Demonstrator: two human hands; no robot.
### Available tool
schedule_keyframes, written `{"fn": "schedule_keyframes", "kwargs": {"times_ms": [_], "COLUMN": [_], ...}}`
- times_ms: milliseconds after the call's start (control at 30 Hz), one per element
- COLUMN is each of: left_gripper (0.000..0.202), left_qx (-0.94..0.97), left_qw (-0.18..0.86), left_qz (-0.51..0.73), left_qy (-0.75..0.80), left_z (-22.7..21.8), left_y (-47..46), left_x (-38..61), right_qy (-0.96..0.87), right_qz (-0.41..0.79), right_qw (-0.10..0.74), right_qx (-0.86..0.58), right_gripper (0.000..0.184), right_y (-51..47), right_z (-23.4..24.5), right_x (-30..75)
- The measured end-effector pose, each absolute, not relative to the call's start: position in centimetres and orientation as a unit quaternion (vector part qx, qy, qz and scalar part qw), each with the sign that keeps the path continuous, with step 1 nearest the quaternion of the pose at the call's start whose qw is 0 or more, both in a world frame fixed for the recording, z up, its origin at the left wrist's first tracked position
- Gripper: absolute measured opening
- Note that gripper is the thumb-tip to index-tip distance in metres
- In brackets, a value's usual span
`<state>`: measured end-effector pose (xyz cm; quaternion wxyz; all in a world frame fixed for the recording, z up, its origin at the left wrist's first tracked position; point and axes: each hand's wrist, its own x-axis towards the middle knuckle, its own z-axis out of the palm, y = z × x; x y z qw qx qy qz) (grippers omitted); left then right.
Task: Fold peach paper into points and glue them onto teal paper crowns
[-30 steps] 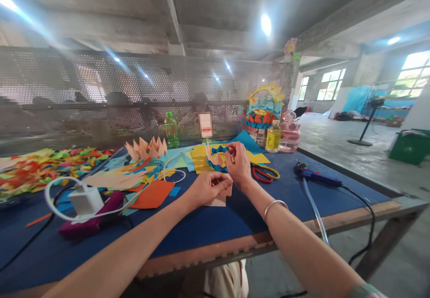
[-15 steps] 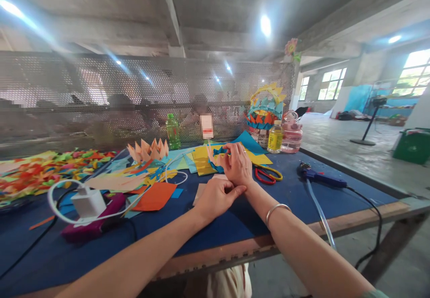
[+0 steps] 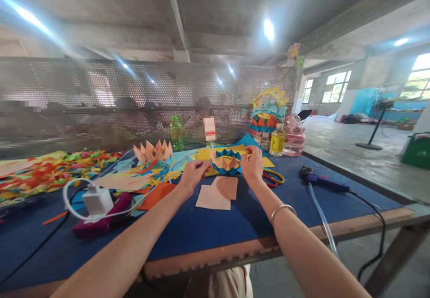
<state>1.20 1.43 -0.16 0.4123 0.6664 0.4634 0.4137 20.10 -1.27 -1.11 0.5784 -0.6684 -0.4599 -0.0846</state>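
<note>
Your left hand [image 3: 195, 175] and right hand [image 3: 252, 163], fingertips drawn narrow, flank the blue-and-peach paper ring [image 3: 231, 163] lying over yellow paper [image 3: 203, 154]; I cannot tell whether either pinches it. Uneven pulling could crease or loosen its folded points. The 2 peach sheets [image 3: 213, 198] sit in front, where a dragging wrist could scatter them.

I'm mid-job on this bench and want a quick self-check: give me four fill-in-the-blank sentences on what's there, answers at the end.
1. The zigzag paper ring between the left hand and the right hand is mostly ____ in colour.
2. Of the two hands, the one nearer the glue gun is the ____ hand.
3. The scissors have one red handle loop and one ____ loop.
4. In the picture, the green bottle stands to the ____ of the pink bottle.

Missing words: blue; right; yellow; left.
</note>
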Motion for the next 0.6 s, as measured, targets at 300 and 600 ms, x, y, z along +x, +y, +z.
{"fn": "schedule_keyframes", "kwargs": {"times_ms": [300,600], "left_gripper": [0.031,0.030], "left_qx": [0.541,0.599], "left_qw": [0.370,0.361], "left_qz": [0.539,0.498], "left_qy": [0.530,0.513], "left_z": [2.4,1.9], "left_y": [4.6,3.4], "left_x": [-3.3,-2.1], "right_qy": [-0.448,-0.474], "right_qz": [0.029,0.055], "right_qw": [0.461,0.395], "right_qx": [-0.765,-0.785], "right_gripper": [0.028,0.033], "right_y": [-1.3,-0.2], "right_z": [-1.9,-3.2], "right_x": [20.0,20.7]}}
